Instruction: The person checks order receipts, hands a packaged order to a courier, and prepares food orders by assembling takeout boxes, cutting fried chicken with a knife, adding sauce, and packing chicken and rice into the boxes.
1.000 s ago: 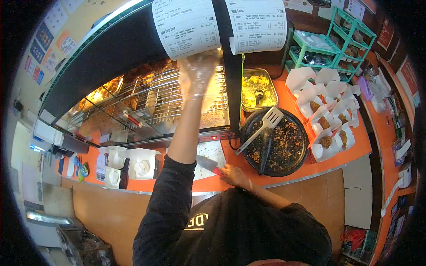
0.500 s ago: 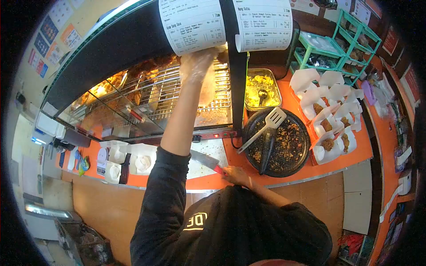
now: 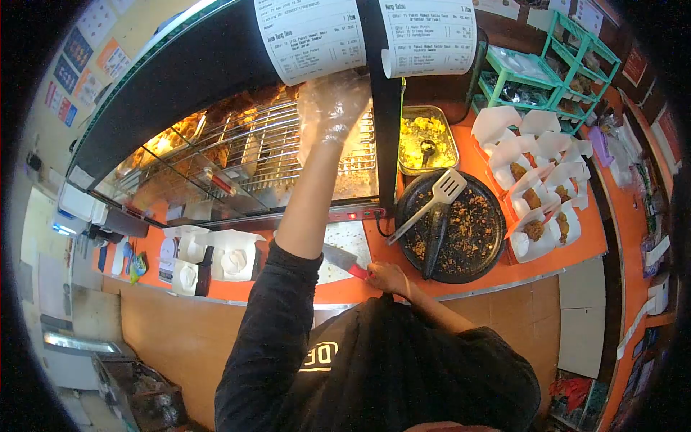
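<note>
My left hand [image 3: 332, 104], in a clear plastic glove, reaches into the lit display warmer [image 3: 345, 214] above its wire rack [image 3: 277, 147]. Its fingertips are partly hidden at the edge of a hanging receipt [image 3: 313, 43], so what they hold, if anything, does not show. Lower down, my right hand [image 3: 389, 279] is closed on the red handle of a wide-bladed knife [image 3: 342, 258]. The blade lies over a white board [image 3: 351, 234] on the orange counter. Right of that hand is a black stone mortar [image 3: 471, 248] with crumbs, a pestle [image 3: 435, 241] and a slotted spatula [image 3: 425, 212].
Several open paper boxes with fried pieces [image 3: 533, 230] stand at the right, near green racks [image 3: 522, 65]. A metal tray of yellow food [image 3: 428, 144] sits behind the mortar. More boxes [image 3: 234, 263] are at the left. A second receipt [image 3: 428, 39] hangs above.
My left hand has shifted slightly right inside the warmer, and its gloved back shows more clearly. My right hand still grips the knife, now slightly farther right.
</note>
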Available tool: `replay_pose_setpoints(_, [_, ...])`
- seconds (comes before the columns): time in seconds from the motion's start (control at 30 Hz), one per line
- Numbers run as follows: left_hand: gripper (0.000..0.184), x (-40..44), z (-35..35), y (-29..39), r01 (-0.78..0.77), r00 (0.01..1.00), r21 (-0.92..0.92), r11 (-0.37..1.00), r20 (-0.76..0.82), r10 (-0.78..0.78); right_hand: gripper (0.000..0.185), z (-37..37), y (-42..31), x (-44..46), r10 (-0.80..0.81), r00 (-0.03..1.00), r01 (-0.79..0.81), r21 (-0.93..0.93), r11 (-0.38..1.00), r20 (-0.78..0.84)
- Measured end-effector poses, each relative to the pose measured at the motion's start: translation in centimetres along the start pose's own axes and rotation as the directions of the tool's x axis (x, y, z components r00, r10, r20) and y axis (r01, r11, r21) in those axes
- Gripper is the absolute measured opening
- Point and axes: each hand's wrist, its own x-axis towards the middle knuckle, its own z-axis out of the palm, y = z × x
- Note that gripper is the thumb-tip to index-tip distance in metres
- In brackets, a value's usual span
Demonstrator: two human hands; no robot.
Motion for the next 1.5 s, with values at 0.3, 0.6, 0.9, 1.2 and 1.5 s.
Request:
replay_pose_setpoints(0.3, [0.034, 0.7, 0.2, -5.1, 0.220, 0.944, -0.800, 0.558, 0.030, -0.330, 0.026, -0.6, 0.3, -0.9, -0.059, 0.993, 0.068, 0.085, 0.994, -0.105])
replay_pose_setpoints(0.6, [0.049, -10.9, -5.1, -3.9, 0.152, 0.787, -0.911, -0.384, 0.347, -0.510, 0.030, 2.5, 0.6, 0.8, -0.216, 0.933, 0.145, -0.247, 0.958, -0.288])
replay_pose_setpoints(0.9, [0.063, -34.0, 1.6, -18.0, 0.565, 0.592, -0.813, -0.140, 0.517, -0.618, 0.027, 2.8, 0.4, -0.2, 0.190, 0.981, -0.193, -0.143, 0.971, -0.031])
replay_pose_setpoints(1.2, [0.069, -39.5, 8.7, -19.2, 0.659, 0.730, -0.673, 0.335, 0.467, -0.499, 0.033, -2.1, 1.6, -9.7, 0.106, 0.989, -0.116, -0.090, 0.989, -0.107])
replay_pose_setpoints(1.5, [0.049, -37.4, 8.2, -24.3, 0.408, 0.794, 0.086, 0.909, 0.458, -0.400, 0.031, -1.1, -0.7, -11.2, 0.431, 0.901, -0.399, 0.276, 0.874, -0.061])
